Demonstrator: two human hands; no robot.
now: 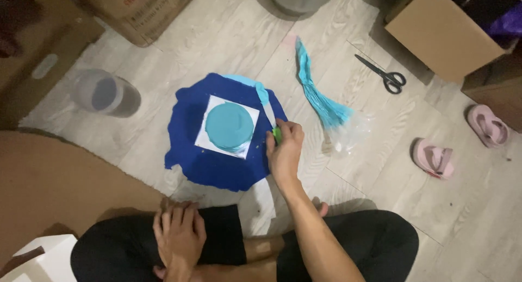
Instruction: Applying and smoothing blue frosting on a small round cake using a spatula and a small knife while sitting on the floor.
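A dark blue sheet (pixel 217 168) lay spread on the floor (pixel 380 195), probably to catch smears. Just left of the right hand (pixel 284 151) sat a teal round cake (pixel 229 125) on a silvery board (pixel 209 136). Its fingers (pixel 288 131) gripped a spatula (pixel 267 105), the blade angled away. The left hand (pixel 178 236) rested flat, fingers loose, on the knee.

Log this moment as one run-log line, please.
right hand: holds green-handled tool beside teal disc | left hand: rests on knee | disc on blue sheet
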